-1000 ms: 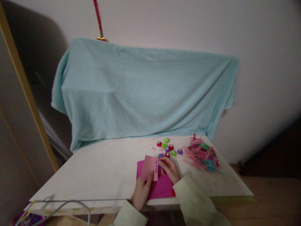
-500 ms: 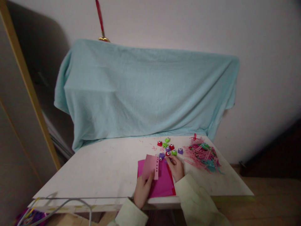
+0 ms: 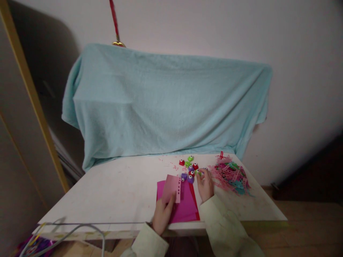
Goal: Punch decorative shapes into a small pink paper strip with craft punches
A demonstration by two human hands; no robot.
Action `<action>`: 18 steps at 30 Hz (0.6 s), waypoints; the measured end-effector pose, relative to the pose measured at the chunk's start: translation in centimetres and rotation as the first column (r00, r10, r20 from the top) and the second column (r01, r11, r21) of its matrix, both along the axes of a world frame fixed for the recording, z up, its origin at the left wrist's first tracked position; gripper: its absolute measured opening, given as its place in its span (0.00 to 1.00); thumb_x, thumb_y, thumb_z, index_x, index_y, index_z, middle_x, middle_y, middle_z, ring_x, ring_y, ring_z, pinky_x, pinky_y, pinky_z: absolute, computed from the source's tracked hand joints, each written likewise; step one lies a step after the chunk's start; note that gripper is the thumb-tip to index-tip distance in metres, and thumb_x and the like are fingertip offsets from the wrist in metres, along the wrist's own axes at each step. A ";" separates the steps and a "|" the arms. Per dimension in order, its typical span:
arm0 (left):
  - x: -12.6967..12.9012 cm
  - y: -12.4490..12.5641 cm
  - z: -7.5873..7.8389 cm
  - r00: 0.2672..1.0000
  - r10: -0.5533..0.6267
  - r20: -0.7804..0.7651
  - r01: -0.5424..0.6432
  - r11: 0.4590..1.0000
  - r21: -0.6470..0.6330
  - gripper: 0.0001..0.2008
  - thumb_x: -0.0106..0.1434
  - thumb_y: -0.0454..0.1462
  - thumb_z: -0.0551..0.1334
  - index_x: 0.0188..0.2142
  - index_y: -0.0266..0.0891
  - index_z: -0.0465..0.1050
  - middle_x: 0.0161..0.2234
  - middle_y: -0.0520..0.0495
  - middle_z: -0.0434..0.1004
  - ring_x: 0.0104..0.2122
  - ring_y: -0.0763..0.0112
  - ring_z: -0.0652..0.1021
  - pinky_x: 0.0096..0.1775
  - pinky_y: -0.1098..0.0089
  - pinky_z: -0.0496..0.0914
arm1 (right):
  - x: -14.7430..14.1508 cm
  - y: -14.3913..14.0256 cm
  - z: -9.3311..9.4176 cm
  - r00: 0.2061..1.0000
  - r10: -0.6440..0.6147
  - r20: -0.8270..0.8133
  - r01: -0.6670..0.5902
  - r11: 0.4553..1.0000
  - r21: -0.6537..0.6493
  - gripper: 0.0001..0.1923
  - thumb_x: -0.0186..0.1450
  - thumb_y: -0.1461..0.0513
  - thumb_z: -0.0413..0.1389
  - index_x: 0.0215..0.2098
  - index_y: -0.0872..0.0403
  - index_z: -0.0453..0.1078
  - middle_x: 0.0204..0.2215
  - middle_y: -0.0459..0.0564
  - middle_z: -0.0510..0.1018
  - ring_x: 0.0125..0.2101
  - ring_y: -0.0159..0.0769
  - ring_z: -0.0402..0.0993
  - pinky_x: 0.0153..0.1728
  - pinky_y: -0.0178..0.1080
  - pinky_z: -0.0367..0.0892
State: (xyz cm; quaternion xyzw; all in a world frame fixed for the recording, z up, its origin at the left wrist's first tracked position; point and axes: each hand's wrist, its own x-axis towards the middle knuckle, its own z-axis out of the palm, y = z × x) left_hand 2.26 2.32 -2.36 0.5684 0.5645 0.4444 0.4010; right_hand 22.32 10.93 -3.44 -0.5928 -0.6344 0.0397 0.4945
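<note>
Left hand (image 3: 161, 216) pinches the pink card (image 3: 172, 188) over magenta paper (image 3: 184, 207); right hand (image 3: 205, 185) has let go of it and moved to the punches (image 3: 190, 169), fingers loosely open.

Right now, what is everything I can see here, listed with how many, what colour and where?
table: one, white, across the lower middle.
small craft punches: a cluster of about eight, red, green and purple, far middle of the table.
light pink paper: one sheet, a row of punched holes along its right edge, lying on the magenta sheet.
magenta paper: one sheet, near table edge, a red sheet showing under its right side.
paper scraps: one pile, pink and teal, right of the punches.
blanket: one, pale blue, draped behind the table.
cable: one, grey, near left edge.
left hand: holds the light pink paper.
right hand: fingers at the punches.
</note>
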 end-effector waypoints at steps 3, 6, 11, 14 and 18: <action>0.0 0.0 0.0 1.000 0.006 0.002 -0.006 1.000 0.006 0.23 0.63 0.48 0.51 0.20 0.35 0.67 0.19 0.51 0.70 0.23 0.70 0.70 0.25 0.74 0.61 | 0.9 0.8 -0.1 0.991 0.077 0.114 -0.074 0.997 -0.024 0.21 0.58 0.67 0.48 0.51 0.55 0.62 0.44 0.55 0.71 0.41 0.41 0.68 0.43 0.42 0.64; 0.0 0.0 0.0 1.000 0.006 -0.004 -0.006 1.000 0.008 0.23 0.63 0.48 0.51 0.20 0.35 0.67 0.18 0.51 0.69 0.22 0.71 0.70 0.25 0.74 0.60 | 1.3 1.6 -0.8 0.974 0.111 0.197 -0.099 0.993 -0.067 0.25 0.56 0.69 0.49 0.53 0.54 0.60 0.48 0.55 0.68 0.47 0.43 0.64 0.48 0.43 0.62; 0.0 0.1 -0.3 1.000 0.012 -0.024 -0.012 1.000 -0.008 0.24 0.64 0.49 0.50 0.19 0.35 0.68 0.18 0.50 0.70 0.21 0.71 0.69 0.25 0.74 0.59 | 1.6 2.5 -1.7 0.972 0.077 0.220 -0.054 0.992 -0.111 0.12 0.58 0.66 0.50 0.41 0.54 0.67 0.38 0.55 0.71 0.42 0.44 0.66 0.44 0.45 0.64; 0.0 0.1 -0.4 1.000 0.023 -0.005 -0.023 1.000 0.009 0.23 0.63 0.48 0.51 0.20 0.35 0.68 0.19 0.50 0.70 0.22 0.70 0.70 0.25 0.73 0.60 | 1.6 2.3 -0.8 0.988 0.046 0.145 -0.032 0.995 -0.099 0.08 0.60 0.62 0.51 0.38 0.55 0.67 0.34 0.54 0.72 0.38 0.43 0.68 0.40 0.44 0.65; 0.0 0.1 -0.2 1.000 0.026 0.007 -0.026 1.000 0.011 0.22 0.63 0.48 0.51 0.22 0.35 0.69 0.20 0.50 0.71 0.23 0.70 0.70 0.26 0.74 0.61 | 0.9 0.7 2.2 0.985 0.087 -0.148 -0.102 0.990 -0.098 0.17 0.61 0.56 0.54 0.46 0.55 0.64 0.33 0.52 0.74 0.29 0.37 0.69 0.32 0.40 0.66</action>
